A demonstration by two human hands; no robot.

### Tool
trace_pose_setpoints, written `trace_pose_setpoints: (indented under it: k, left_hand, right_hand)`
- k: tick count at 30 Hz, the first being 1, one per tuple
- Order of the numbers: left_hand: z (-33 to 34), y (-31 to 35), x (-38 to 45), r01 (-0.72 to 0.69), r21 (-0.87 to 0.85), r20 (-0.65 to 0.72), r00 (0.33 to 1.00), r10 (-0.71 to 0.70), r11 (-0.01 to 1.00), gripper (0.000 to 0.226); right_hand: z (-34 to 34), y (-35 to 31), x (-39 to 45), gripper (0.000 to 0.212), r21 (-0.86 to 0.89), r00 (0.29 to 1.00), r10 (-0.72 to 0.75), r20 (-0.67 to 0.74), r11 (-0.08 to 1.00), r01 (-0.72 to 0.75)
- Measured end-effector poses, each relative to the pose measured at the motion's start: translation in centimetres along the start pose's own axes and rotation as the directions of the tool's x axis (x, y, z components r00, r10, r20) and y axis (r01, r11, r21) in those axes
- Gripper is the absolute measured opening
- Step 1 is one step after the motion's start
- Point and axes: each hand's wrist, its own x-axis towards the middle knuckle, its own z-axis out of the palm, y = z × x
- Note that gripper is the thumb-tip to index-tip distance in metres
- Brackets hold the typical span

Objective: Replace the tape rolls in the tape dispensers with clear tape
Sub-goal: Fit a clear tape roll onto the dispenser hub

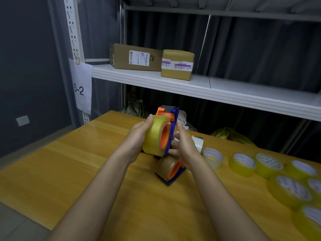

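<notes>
I hold a blue and orange tape dispenser (173,117) upright above the wooden table (69,171). A yellowish tape roll (154,136) sits on its orange hub. My left hand (139,134) wraps around that roll from the left. My right hand (184,145) grips the dispenser's blue frame from the right. Below them a second dispenser (171,169) with a brown tape roll lies on the table. A third dispenser with a pale roll (198,142) is partly hidden behind my right hand.
A clear tape roll (212,158) and several yellowish rolls (243,164) lie along the table's right side. Two cardboard boxes (137,57) rest on the white shelf (199,84) behind the table. A paper sign marked 5-2 (81,87) hangs on the left post.
</notes>
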Motion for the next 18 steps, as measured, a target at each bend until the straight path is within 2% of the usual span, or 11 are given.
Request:
trace_pose_setpoints:
  k: [3,6,9,14,16,18]
  left_hand:
    - [0.1,0.5,-0.2,-0.032,-0.06,0.025,0.999,0.034,0.998,0.047]
    - [0.3,0.9,-0.7,-0.038,-0.06,0.067,0.997,0.042,0.998,0.051]
    - [0.2,1.0,-0.9,-0.063,-0.052,0.083,0.994,0.067,0.997,0.044]
    - [-0.4,1.4,-0.8,-0.133,0.009,-0.055,0.99,0.133,0.991,0.027]
    - [-1.4,1.6,-0.5,-0.148,0.043,-0.139,0.979,0.152,0.988,0.034]
    - [-2.6,1.7,-0.1,-0.121,0.082,-0.217,0.966,0.136,0.989,0.055]
  right_hand:
    - [-0.6,-0.7,0.0,0.039,-0.012,1.0,-0.002,-0.031,1.0,0.001]
    - [-0.7,-0.8,-0.3,0.038,-0.035,0.999,-0.017,-0.031,0.999,0.016]
    - [-0.4,-1.1,-0.5,0.038,-0.02,1.0,-0.007,-0.029,1.0,0.006]
    - [0.2,-1.7,-0.3,0.038,-0.042,1.0,-0.001,0.002,0.999,0.001]
    - [0.5,-1.8,-0.1,0.042,-0.088,1.0,-0.004,-0.004,0.996,0.004]
    - [0.8,-1.7,0.3,0.042,-0.172,1.0,-0.027,-0.002,0.985,0.026]
